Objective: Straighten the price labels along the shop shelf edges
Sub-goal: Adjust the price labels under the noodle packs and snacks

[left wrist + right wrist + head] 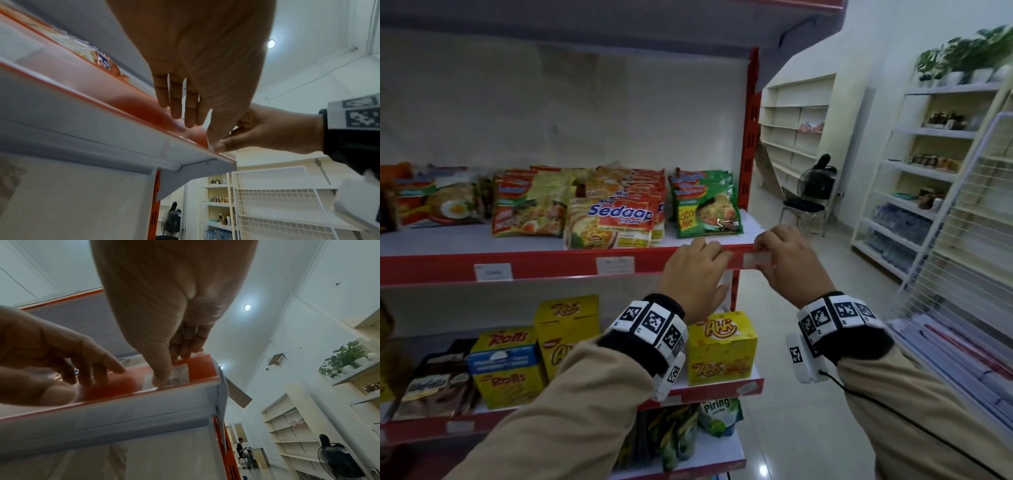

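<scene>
Head view: price label (pixel 754 259) sits at the right end of the red shelf edge (pixel 558 265), between both hands. Right hand (pixel 786 263) pinches the label, thumb on its face, fingers (pixel 186 344) behind the strip top. Left hand (pixel 693 274) rests on the strip beside it, fingers (pixel 176 100) straight, slightly spread. Label looks thin, light, creasable: best held by the edges and slid along the strip

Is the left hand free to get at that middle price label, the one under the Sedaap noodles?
Probably yes. The left hand rests on the red shelf edge just right of the middle price label, and nothing covers that stretch. The right hand works on the end label.
</scene>
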`<state>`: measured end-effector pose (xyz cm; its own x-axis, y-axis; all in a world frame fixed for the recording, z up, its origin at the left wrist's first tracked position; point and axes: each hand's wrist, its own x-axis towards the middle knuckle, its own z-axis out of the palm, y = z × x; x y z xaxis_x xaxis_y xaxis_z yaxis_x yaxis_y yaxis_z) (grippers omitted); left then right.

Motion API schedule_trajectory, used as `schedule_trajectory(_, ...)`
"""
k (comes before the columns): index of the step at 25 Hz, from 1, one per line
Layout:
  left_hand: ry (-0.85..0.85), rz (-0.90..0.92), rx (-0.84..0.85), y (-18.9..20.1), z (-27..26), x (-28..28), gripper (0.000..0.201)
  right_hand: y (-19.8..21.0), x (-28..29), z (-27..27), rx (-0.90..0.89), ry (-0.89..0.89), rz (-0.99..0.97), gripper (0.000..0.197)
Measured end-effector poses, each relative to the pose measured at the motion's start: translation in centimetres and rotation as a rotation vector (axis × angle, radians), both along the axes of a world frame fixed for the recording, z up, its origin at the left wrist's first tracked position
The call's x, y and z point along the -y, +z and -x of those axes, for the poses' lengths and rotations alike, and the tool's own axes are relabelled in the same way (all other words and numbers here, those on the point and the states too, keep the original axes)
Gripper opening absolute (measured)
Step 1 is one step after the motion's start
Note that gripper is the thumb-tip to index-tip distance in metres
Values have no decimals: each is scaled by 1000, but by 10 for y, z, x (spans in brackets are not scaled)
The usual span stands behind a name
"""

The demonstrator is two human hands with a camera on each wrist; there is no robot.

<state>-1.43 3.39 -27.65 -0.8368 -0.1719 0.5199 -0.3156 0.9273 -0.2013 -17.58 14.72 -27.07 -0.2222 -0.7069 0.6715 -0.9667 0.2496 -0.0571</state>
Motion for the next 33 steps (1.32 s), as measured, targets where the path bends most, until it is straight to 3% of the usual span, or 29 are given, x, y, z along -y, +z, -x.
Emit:
schedule_trajectory(4,-19,23,-224,-10,2,0,48,-2,-1,4,27,15,4,25)
schedule_trajectory(11,-19,21,-241,-11,6,6,35,0,0,-3,16,-36,-80,29)
schedule_trajectory(15,-32,-16,-253,-9,11,8,28,2,1,-3,1,-42,-98,16)
schedule_trajectory(20,-68,-69,-296,-7,15,8,17,-1,0,-2,-5,-36,-122,17)
schedule_trajectory(23,-82,-141,-316,-3,17,8,11,8,1,0,243,105,4,5)
schedule_trajectory(26,-72,-234,-317,-1,18,10,20,17,1,-1,590,254,248,8)
schedule_trajectory(30,-90,-355,-344,-1,17,10,52,18,5,-13,1025,382,446,17)
schedule_trajectory(33,-80,-370,-385,0,18,8,45,12,11,-24,1199,430,518,25)
